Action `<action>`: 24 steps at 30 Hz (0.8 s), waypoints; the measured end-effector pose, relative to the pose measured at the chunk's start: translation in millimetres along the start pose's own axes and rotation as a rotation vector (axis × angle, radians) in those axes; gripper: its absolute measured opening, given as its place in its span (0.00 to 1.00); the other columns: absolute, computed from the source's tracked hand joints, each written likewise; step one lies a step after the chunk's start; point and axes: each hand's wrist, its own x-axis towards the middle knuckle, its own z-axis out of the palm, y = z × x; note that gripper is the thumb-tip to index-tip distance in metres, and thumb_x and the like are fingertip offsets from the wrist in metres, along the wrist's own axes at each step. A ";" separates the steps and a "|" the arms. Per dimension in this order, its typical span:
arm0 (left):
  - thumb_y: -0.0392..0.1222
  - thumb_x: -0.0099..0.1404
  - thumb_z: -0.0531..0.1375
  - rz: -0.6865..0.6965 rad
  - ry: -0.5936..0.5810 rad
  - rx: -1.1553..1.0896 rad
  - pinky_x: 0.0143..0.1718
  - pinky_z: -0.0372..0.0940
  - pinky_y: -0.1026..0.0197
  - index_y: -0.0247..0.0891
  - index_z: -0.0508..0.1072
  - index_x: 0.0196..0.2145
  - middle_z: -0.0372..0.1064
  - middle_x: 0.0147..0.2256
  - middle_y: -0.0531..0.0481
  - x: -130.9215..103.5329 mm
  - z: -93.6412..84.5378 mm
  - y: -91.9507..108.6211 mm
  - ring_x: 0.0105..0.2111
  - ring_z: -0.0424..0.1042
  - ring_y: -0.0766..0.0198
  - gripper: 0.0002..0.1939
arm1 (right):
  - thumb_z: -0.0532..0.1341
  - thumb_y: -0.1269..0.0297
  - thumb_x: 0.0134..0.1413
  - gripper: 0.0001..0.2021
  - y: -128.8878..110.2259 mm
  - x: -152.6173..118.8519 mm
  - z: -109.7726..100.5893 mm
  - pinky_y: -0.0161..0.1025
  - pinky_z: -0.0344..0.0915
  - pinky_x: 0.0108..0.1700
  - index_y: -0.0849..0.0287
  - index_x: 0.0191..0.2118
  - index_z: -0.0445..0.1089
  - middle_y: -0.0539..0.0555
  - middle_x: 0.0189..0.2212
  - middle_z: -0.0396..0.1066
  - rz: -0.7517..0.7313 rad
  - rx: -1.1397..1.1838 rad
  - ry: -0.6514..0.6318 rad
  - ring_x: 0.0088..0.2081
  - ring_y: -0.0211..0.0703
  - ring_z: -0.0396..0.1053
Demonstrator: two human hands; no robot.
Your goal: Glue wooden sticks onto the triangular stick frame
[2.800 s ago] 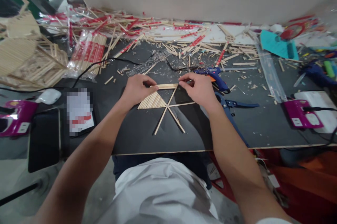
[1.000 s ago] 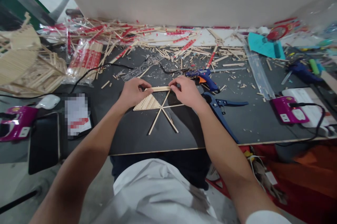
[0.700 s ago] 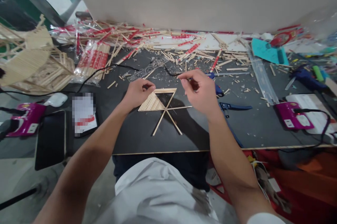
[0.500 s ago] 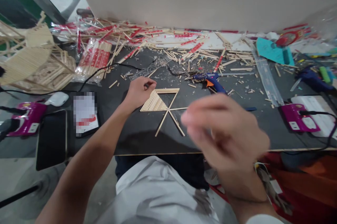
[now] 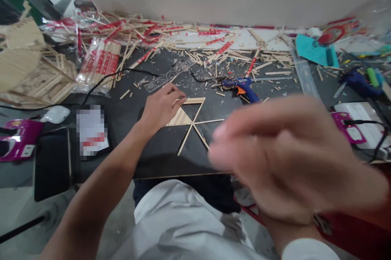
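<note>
The left hand (image 5: pixel 163 107) lies over the outer left corner of the wooden stick frame (image 5: pixel 192 122), fingers bent; whether they grip a stick, I cannot tell. The right hand (image 5: pixel 284 154) is raised near the camera, blurred, thumb and forefinger drawn together; whether anything is pinched there cannot be told. The frame is flat on the counter (image 5: pixel 161 162), its spokes meeting at a hub, one wedge filled with sticks, beyond it a glue gun (image 5: pixel 233 83).

If the left hand presses or drags unevenly, the thin spokes could skew or a weak joint let go; a sleeve or wrist catching the gun's cable (image 5: pixel 198 78) could pull its hot tip astray.

In the first frame both hands were at the ends of the top sticks; now the right is away from them.
</note>
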 end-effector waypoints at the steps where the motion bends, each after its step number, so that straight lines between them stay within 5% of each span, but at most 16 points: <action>1: 0.45 0.73 0.59 0.036 -0.008 0.040 0.31 0.62 0.62 0.42 0.81 0.43 0.75 0.43 0.48 -0.8 0.1 3.5 0.38 0.74 0.62 0.10 | 0.65 0.63 0.61 0.07 14.1 8.7 -3.2 0.40 0.73 0.34 0.43 0.42 0.78 0.47 0.40 0.77 -0.019 -0.049 0.005 0.30 0.39 0.71; 3: 0.45 0.73 0.61 0.103 -0.005 0.104 0.30 0.61 0.62 0.42 0.81 0.41 0.76 0.42 0.48 -1.8 1.9 8.6 0.40 0.74 0.61 0.10 | 0.62 0.65 0.63 0.11 53.6 22.5 -8.7 0.43 0.74 0.40 0.49 0.49 0.76 0.52 0.47 0.76 0.040 -0.214 0.020 0.33 0.40 0.72; 5: 0.46 0.73 0.61 0.157 -0.005 0.156 0.30 0.60 0.62 0.41 0.81 0.40 0.76 0.41 0.48 -1.9 4.7 11.3 0.41 0.74 0.60 0.10 | 0.62 0.64 0.62 0.14 101.6 31.7 -11.8 0.49 0.74 0.45 0.56 0.52 0.74 0.59 0.49 0.74 0.274 -0.426 0.025 0.36 0.45 0.74; 10: 0.46 0.73 0.61 0.200 -0.010 0.252 0.28 0.59 0.60 0.40 0.80 0.39 0.76 0.41 0.48 0.2 10.3 13.8 0.41 0.74 0.59 0.09 | 0.67 0.52 0.57 0.31 189.3 31.1 -1.5 0.64 0.62 0.61 0.71 0.57 0.67 0.79 0.56 0.65 0.751 -0.781 -0.080 0.60 0.73 0.66; 16: 0.45 0.74 0.59 0.199 -0.082 0.353 0.27 0.57 0.59 0.39 0.80 0.39 0.76 0.40 0.47 4.2 13.1 15.0 0.41 0.73 0.56 0.11 | 0.64 0.43 0.58 0.37 200.2 24.4 14.2 0.61 0.59 0.62 0.77 0.58 0.65 0.83 0.58 0.62 0.825 -0.776 -0.133 0.62 0.74 0.62; 19: 0.43 0.75 0.57 0.191 -0.111 0.364 0.27 0.58 0.59 0.39 0.80 0.39 0.76 0.39 0.45 4.9 13.7 15.5 0.41 0.73 0.55 0.12 | 0.68 0.41 0.51 0.39 207.1 22.5 14.7 0.63 0.59 0.61 0.74 0.55 0.68 0.83 0.59 0.61 0.816 -0.747 -0.080 0.62 0.76 0.61; 24: 0.39 0.75 0.55 0.173 -0.108 0.271 0.34 0.63 0.59 0.37 0.79 0.39 0.75 0.39 0.44 4.9 17.7 15.0 0.42 0.73 0.56 0.12 | 0.72 0.47 0.43 0.28 231.9 14.3 14.2 0.65 0.63 0.57 0.66 0.41 0.72 0.77 0.49 0.68 0.748 -0.715 -0.020 0.57 0.76 0.65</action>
